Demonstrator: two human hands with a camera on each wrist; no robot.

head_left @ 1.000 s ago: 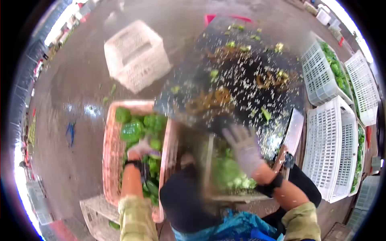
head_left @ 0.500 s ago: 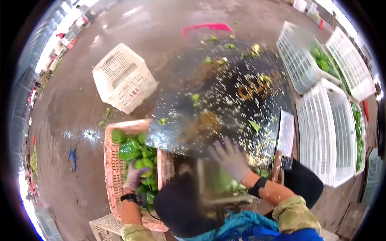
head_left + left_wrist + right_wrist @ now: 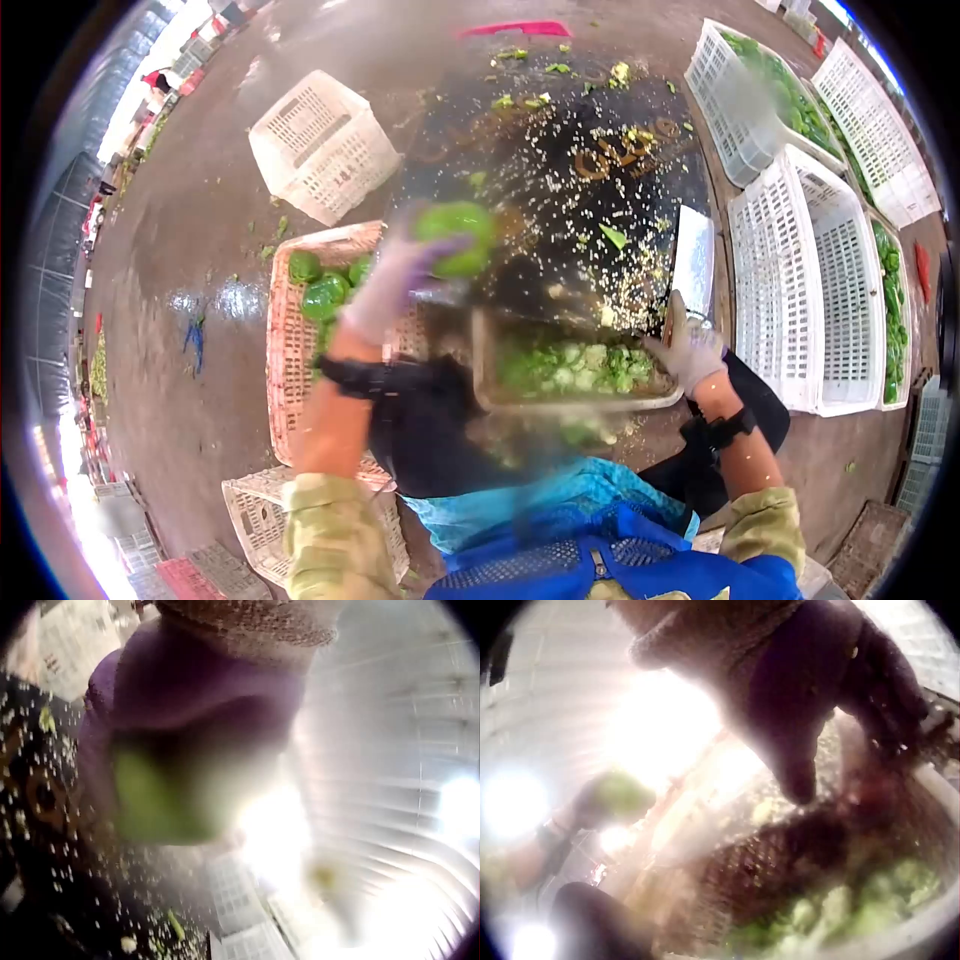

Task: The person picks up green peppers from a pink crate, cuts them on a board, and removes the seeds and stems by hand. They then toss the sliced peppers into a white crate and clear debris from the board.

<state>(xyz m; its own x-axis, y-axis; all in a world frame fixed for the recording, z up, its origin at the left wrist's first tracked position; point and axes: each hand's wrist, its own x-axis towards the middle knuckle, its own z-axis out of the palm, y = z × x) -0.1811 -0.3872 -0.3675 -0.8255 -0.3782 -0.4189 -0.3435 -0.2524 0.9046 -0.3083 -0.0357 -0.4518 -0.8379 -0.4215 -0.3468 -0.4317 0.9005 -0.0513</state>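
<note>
My left hand (image 3: pixel 388 285), in a pale glove with purple fingers, grips a green bell pepper (image 3: pixel 462 238) over the near left edge of the dark board (image 3: pixel 560 180). In the left wrist view the pepper (image 3: pixel 161 802) shows blurred under the curled fingers. On the board's right side lies a cleaver (image 3: pixel 693 262), blade pointing away. My gloved right hand (image 3: pixel 692 352) is at its handle, thumb and fingers spread apart; part of the handle is hidden by the hand. In the right wrist view, a gap shows between the thumb (image 3: pixel 799 776) and the fingers.
An orange crate (image 3: pixel 285 370) of green peppers stands at left. A tray (image 3: pixel 480 370) of chopped green pieces sits before the person. White seeds and scraps litter the board. White crates (image 3: pixel 780 280) line the right; another white crate (image 3: pixel 325 150) sits far left.
My left hand has taken a bell pepper from the orange crate and lifted it up and rightward to the board's edge. My right hand has moved right from the board's near edge to the cleaver's handle.
</note>
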